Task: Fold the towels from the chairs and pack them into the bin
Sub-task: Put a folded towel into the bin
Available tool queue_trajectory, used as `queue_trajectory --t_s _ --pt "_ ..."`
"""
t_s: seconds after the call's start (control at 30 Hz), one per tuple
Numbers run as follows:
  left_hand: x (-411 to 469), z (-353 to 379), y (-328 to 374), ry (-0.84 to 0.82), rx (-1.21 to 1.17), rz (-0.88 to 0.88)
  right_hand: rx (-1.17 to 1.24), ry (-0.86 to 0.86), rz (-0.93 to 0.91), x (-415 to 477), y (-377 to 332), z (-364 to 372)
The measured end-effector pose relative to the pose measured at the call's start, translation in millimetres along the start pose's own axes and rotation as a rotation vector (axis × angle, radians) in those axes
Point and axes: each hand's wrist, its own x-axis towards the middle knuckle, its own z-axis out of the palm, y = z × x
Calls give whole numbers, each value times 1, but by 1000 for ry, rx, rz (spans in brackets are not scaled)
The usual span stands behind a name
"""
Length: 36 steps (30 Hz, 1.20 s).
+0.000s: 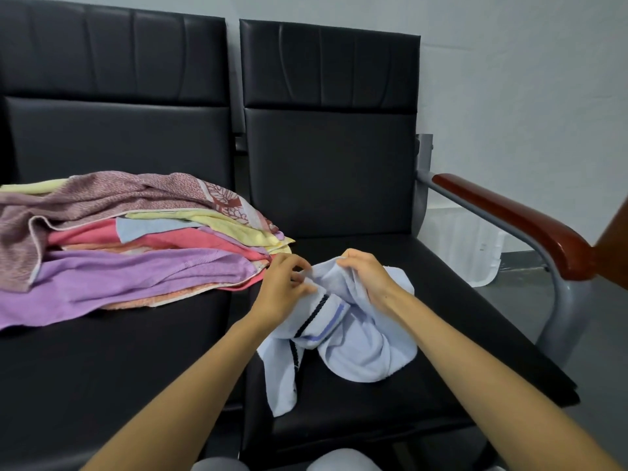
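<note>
centre frame: left hand [283, 290] and right hand [368, 277] pinch pale blue towel [360, 348], likely seeking corners | towel pile [136, 243] left

Only one view was provided, taken from the person's head. It was directed forward and downward at two black chairs [326, 171], whose seats were seen from close above.

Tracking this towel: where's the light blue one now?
Head view: light blue towel lies crumpled on the right chair, gripped by left hand and right hand, beside the towel pile.
</note>
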Motion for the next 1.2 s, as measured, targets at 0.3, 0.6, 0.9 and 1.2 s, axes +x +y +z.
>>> queue_trajectory --t_s 0.3,0.6,0.9,1.2 --pt "-4 -7 -11 -15 322 142 72 -35 50 -16 2 0" --pt "17 -36 9 317 182 -22 -1284 231 -362 -30 -17 -29" --pt "56 -102 39 504 76 -251 -1704 -40 -1328 -42 -39 -91" --pt "51 -100 58 427 90 -206 -2210 -175 -743 -55 -52 -81"
